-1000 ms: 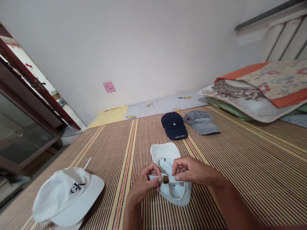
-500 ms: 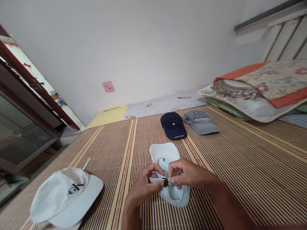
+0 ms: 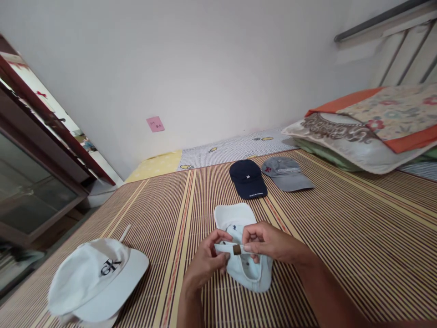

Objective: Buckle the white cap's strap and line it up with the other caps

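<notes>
A pale blue baseball cap (image 3: 247,278) lies on the striped mat in front of me, its brim pointing away and its inside partly showing. My left hand (image 3: 210,257) pinches the left part of the cap's back strap (image 3: 223,248). On the strap's right part my right hand (image 3: 264,241) is closed, thumb against fingers. Between the two hands a brown buckle (image 3: 236,249) sits on the strap. The strap is lifted over the cap's opening. Fingers hide parts of both strap ends.
A white cap (image 3: 85,278) with black letters lies at the near left. Farther back are a navy cap (image 3: 247,177) and a grey cap (image 3: 285,173) side by side. Pillows (image 3: 362,136) lie at the right on the striped mat (image 3: 157,237), and a wall (image 3: 218,68) stands behind.
Both hands have risen slightly with the strap. The left thumb has come off the buckle's edge, and more of the strap and buckle now shows.
</notes>
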A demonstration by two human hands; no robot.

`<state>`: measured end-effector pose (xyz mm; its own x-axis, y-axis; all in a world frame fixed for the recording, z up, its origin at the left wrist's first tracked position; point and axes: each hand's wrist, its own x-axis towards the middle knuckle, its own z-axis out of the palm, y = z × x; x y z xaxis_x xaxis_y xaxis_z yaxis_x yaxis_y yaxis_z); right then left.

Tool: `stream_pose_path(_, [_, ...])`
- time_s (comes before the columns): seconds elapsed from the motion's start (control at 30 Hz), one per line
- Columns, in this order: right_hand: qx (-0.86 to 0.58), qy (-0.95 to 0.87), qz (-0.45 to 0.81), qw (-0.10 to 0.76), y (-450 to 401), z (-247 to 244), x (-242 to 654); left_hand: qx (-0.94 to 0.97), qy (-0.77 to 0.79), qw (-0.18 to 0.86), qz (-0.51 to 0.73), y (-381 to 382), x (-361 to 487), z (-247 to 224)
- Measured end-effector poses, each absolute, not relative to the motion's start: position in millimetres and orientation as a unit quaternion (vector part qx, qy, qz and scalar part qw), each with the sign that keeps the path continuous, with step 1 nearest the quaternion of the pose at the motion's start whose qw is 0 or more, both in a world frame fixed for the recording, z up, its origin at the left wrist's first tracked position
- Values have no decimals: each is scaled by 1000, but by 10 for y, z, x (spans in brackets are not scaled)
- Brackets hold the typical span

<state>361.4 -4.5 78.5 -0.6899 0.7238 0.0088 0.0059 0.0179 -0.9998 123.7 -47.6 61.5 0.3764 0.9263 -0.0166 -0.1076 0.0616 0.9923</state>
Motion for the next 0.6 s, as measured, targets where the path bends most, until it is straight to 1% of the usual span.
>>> stream_pose_path(0.2, [-280, -660, 638, 283, -40, 788, 3599, 499, 427, 603, 452, -402, 1212, 500])
stream_pose_path(0.43, [-272, -668, 640, 266, -52, 791, 3594, 511, 422, 626, 410, -425, 1372, 523])
stream_pose_path(0.6, [-262, -665, 646, 267, -54, 768, 3581, 506, 424, 632, 406, -444, 1425, 599])
